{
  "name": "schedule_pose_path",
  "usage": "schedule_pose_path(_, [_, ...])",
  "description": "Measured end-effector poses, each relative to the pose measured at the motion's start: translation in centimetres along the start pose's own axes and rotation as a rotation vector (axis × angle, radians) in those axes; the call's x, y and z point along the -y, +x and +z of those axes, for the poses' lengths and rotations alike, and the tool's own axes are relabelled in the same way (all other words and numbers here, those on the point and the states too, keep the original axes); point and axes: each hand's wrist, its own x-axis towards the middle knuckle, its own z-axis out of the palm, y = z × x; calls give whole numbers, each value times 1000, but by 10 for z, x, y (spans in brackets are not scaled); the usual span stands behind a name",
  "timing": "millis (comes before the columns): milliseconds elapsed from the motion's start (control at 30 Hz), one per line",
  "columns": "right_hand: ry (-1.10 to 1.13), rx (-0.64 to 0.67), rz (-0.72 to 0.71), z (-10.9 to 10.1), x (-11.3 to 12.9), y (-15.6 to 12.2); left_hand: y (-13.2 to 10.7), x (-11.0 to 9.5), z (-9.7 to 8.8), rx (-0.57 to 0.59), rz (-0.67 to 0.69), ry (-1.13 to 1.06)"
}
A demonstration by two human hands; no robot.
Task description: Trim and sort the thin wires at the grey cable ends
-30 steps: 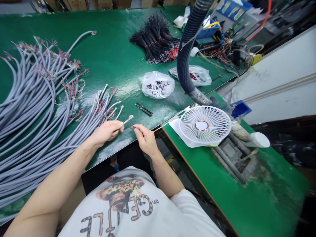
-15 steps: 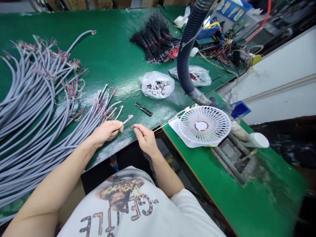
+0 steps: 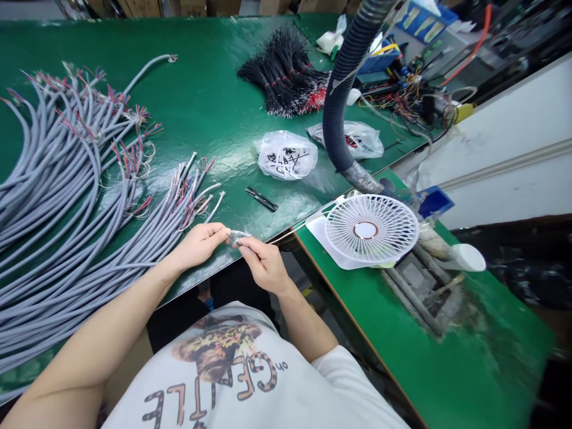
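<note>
Between my two hands a frayed cable end (image 3: 238, 236) shows as a small grey, loose mesh of fine strands. My left hand (image 3: 203, 243) pinches it from the left, thumb and fingertips pressed together. From the right, my right hand (image 3: 266, 261) is closed at the strands, with thumb against forefinger. Most of the cable is hidden by my left hand. Beside it, to the left, lies a pile of grey cables (image 3: 96, 265) with stripped ends of red, blue and white wires. A pair of thread snips (image 3: 261, 198) rests just beyond my hands.
Clear plastic bags of small parts (image 3: 286, 156) and bundles of black wires (image 3: 286, 74) lie farther back on the green table (image 3: 201, 107). A ribbed black hose (image 3: 337, 101) comes down at the right, behind a white fan (image 3: 372, 229) on a lower green surface.
My right hand has come in to the cable end, where it earlier held a thin dark strand away from it. The strands now spread into a mesh between my fingers.
</note>
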Motion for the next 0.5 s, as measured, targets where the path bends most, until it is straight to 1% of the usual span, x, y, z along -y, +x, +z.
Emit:
schedule_pose_path(133, [1, 14, -31, -3, 2, -1, -2, -1, -1, -24, 15, 61])
schedule_pose_path(200, [1, 1, -25, -5, -1, 4, -2, -1, -1, -7, 13, 52])
schedule_pose_path(300, [-19, -69, 42, -8, -8, 14, -1, 0, 1, 67, -8, 20])
schedule_pose_path(367, [-48, -113, 78, -7, -6, 18, 1, 1, 2, 70, -11, 41])
schedule_pose_path(400, [-61, -95, 64, -5, -2, 17, 3, 3, 3, 43, -5, 68])
schedule_pose_path(433, [-68, -32, 7, -3, 4, 16, 4, 4, 4, -5, -2, 104])
schedule_pose_path(500, [-55, 181, -199, 1, 19, 10, 7, 8, 5, -123, -4, 180])
